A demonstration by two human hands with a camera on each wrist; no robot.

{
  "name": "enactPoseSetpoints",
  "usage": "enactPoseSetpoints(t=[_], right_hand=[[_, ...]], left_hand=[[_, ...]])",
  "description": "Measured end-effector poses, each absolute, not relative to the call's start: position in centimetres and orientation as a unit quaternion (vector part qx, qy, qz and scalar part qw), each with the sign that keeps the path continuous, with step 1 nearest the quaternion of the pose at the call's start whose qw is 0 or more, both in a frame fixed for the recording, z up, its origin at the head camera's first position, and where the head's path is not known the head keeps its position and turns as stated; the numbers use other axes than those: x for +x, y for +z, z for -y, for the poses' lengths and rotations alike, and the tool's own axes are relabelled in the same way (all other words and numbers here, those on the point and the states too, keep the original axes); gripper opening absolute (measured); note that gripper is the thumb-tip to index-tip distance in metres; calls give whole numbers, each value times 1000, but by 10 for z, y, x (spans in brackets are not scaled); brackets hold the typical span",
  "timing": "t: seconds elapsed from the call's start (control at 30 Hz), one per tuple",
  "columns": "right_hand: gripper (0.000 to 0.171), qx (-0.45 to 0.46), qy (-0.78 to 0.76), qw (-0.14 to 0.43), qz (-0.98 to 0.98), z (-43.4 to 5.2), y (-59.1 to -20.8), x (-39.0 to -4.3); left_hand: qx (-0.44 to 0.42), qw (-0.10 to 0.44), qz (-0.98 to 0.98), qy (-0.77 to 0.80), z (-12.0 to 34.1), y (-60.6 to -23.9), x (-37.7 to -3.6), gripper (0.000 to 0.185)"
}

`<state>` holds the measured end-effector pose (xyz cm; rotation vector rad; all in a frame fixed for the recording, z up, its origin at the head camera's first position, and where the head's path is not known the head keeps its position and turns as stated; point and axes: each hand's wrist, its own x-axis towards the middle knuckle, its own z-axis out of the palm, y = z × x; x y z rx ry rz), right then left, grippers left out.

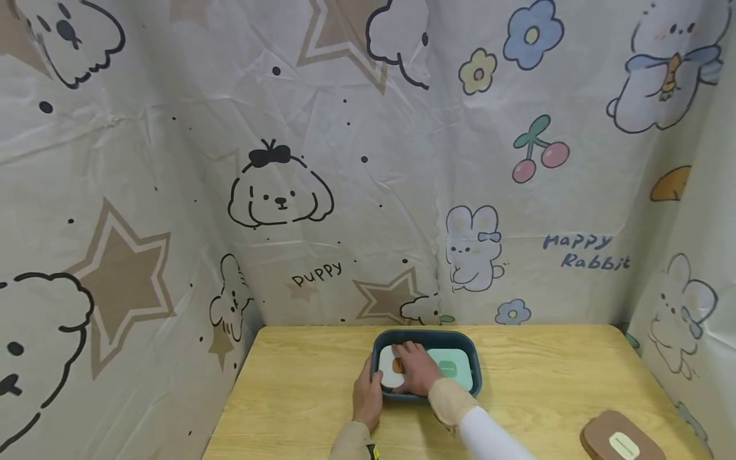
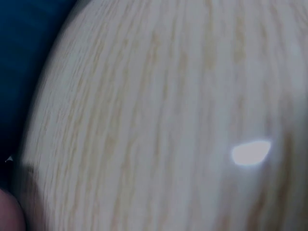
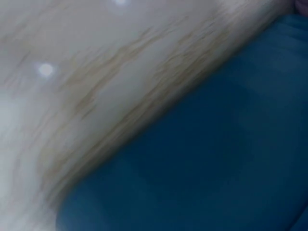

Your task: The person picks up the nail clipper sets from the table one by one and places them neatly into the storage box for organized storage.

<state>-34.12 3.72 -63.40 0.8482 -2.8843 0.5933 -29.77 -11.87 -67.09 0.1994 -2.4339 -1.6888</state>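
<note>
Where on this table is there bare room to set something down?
Bare wood lies left of the dark blue tray and between it and the brown lid at the table's near right corner. The tray is crowded: white and green boxes, both hands.

Glossy wood-grain table (image 1: 287,396); smooth dark-blue plastic tray (image 1: 425,337).

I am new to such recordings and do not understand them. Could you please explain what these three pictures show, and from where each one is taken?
There is no machine: a person works with two bare hands. The wide picture comes from a camera on the head. On the wooden table stands a dark blue tray holding a white box and a mint green box. The right hand rests on the white box; the left hand touches the tray's side. A brown lid lies apart. The two blurred pictures come from wrist cameras, showing only wood and blue tray.
</note>
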Motion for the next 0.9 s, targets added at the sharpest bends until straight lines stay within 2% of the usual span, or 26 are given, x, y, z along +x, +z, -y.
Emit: enactPoseSetpoints(t=[0.3,0.47,0.63,0.9], right_hand=[[96,313,199,47,928,-47,-632,-341],[92,329,231,17,915,-57,-629,-339],[86,287,288,-12,914,-72,-617,-335],[81,290,320,39,901,-113,-604,-320]], left_hand=[[57,108,819,-561,118,-671,-298,53],[73,118,820,-555,120,-676,-296,53],[71,119,819,-558,120,-675,-298,53],[71,118,814,-565,117,-673,-297,54]])
